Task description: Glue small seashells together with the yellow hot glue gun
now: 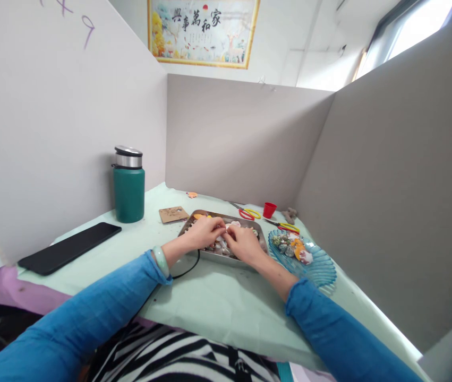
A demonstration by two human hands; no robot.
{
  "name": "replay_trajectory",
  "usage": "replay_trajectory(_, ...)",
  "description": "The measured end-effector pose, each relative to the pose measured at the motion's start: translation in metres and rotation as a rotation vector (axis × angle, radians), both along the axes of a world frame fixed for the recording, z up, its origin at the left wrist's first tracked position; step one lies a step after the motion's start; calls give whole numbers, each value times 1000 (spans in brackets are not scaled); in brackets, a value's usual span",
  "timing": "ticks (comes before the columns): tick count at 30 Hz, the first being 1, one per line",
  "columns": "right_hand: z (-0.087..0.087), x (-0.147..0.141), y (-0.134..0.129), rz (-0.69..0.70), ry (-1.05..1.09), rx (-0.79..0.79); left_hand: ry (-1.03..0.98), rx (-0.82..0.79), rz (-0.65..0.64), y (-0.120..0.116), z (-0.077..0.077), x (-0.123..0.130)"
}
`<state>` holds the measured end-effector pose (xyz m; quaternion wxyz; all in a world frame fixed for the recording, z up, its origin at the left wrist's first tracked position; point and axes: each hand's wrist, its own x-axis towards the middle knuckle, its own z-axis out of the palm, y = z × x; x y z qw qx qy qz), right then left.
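Note:
Over a metal tray (226, 260) both of my hands meet, fingertips close together. My left hand (205, 233) has its fingers pinched. My right hand (245, 245) is pinched too, its thumb and finger near the left fingertips. Whatever they hold between them is too small and too covered to name. Beneath them, the tray holds many small mixed pieces, whitish, brown and orange-yellow, partly hidden by my hands. To the right of my right hand, a blue ribbed glass plate (323, 268) carries a pile of small orange, white and grey-green pieces.
A green bottle (129, 195) and a black phone-like slab (70, 248) stand and lie at left. Behind the tray are a brown card (173, 214), red-and-yellow scissors (249, 214), a second pair of scissors (287, 227) and a red cup (269, 210). Grey partitions (245, 132) enclose the table.

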<state>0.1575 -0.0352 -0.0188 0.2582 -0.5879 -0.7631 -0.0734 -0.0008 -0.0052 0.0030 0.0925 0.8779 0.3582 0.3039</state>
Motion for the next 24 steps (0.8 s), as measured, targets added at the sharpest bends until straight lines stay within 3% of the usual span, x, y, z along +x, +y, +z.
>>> replay_trajectory(24,0,-1,0,19,-4,-23,16,6,1,-2,1,0)
